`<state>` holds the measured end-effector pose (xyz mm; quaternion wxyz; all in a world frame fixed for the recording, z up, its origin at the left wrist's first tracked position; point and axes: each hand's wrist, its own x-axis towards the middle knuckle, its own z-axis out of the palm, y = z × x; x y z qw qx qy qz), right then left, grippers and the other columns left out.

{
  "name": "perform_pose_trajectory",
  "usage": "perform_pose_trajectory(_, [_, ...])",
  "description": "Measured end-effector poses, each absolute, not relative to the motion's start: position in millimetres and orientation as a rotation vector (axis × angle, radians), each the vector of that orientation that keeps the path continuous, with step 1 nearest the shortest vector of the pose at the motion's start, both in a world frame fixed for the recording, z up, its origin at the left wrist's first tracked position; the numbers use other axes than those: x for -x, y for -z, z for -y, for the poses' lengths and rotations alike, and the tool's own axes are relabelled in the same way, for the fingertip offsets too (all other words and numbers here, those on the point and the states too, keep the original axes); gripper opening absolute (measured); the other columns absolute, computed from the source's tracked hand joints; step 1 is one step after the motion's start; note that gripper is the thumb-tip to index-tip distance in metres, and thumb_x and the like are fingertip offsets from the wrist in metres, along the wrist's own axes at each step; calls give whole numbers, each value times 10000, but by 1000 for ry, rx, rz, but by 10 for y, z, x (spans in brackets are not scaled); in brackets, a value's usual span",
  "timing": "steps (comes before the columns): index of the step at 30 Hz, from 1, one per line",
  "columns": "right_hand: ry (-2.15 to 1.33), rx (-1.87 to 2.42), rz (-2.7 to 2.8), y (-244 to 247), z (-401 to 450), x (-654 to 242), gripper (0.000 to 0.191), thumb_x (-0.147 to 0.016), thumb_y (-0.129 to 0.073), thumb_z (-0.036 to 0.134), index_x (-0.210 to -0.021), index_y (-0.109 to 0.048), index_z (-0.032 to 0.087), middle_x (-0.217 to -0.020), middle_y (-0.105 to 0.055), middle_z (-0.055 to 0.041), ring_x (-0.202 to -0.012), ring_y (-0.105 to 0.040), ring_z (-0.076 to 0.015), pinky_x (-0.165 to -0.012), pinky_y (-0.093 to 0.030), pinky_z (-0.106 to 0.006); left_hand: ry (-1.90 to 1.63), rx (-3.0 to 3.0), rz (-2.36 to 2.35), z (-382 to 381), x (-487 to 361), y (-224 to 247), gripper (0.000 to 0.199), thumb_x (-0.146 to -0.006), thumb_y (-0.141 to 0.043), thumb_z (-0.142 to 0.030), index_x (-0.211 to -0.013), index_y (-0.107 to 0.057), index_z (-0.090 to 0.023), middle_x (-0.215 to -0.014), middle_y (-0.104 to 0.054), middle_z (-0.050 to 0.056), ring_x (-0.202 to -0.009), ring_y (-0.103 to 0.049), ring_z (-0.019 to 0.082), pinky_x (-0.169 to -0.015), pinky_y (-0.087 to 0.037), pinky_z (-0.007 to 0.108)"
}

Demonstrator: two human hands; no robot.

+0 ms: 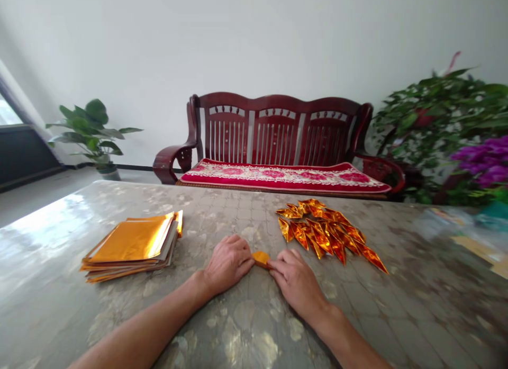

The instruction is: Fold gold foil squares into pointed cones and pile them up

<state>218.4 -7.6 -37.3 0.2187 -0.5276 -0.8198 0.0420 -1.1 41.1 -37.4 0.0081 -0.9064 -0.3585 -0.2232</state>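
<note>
Between my two hands, low over the table, is a small folded piece of gold foil paper [261,259]. My left hand [230,260] is closed, its thumb and fingers pinching the left end of the piece. From the other side my right hand [296,279] grips the right end with its fingertips, which partly cover it. A stack of flat gold foil paper sheets [133,241] lies to the left of my left hand. Beyond my right hand is a pile of pointed, folded gold foil pieces [327,231].
The table [238,326] has a patterned, glossy cover. Clear plastic bags [442,223] and a tan flat item lie at its right edge. Past the far edge stands a dark red wooden bench [273,131] with a red floral cushion. Potted plants [93,131] flank it.
</note>
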Motion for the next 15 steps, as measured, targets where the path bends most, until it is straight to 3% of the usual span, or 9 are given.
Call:
perform_pose_trajectory(10, [-259, 1626, 2126, 407, 20, -2198, 224, -930, -565, 191, -1017, -759, 260, -897, -680, -36, -955, -582, -216, -821, -438, -301, 812, 2968, 1483, -518, -40, 408, 221, -902, -629, -286, -704, -660, -194, -745, -652, -7, -763, -608, 139, -707, -401, 225])
perform_pose_trajectory(15, [-213, 1703, 2101, 406, -12, -2173, 268, -904, -545, 159, -1092, -710, 254, -1009, -715, -32, -998, -589, -225, -866, -421, -320, 804, 2938, 1611, -505, -81, 390, 160, -887, -624, -268, -749, -664, -197, -778, -648, -15, -735, -613, 132, -630, -388, 211])
